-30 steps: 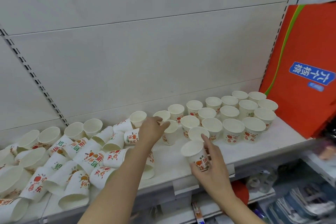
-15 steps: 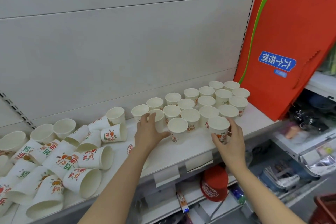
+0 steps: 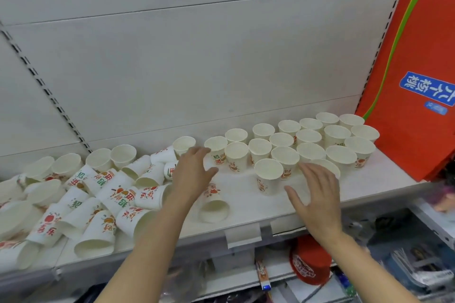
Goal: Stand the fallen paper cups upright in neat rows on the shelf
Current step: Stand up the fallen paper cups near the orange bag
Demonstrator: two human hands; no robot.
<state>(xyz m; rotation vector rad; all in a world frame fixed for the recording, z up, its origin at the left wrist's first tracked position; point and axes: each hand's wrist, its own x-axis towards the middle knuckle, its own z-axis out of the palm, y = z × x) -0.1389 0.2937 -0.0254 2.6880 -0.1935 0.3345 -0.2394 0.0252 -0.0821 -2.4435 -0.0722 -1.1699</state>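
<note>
Head view: left hand (image 3: 193,171) and right hand (image 3: 314,189) spread flat.

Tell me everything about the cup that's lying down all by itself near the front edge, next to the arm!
The lone cup is white paper with red and orange fruit pictures and red writing on its side. It lies tipped over on the white shelf, its open mouth facing the front edge and its bottom end pointing back toward the left hand. The left forearm passes right beside it; whether they touch cannot be told. It looks empty and undented. No other cup touches it.
</note>
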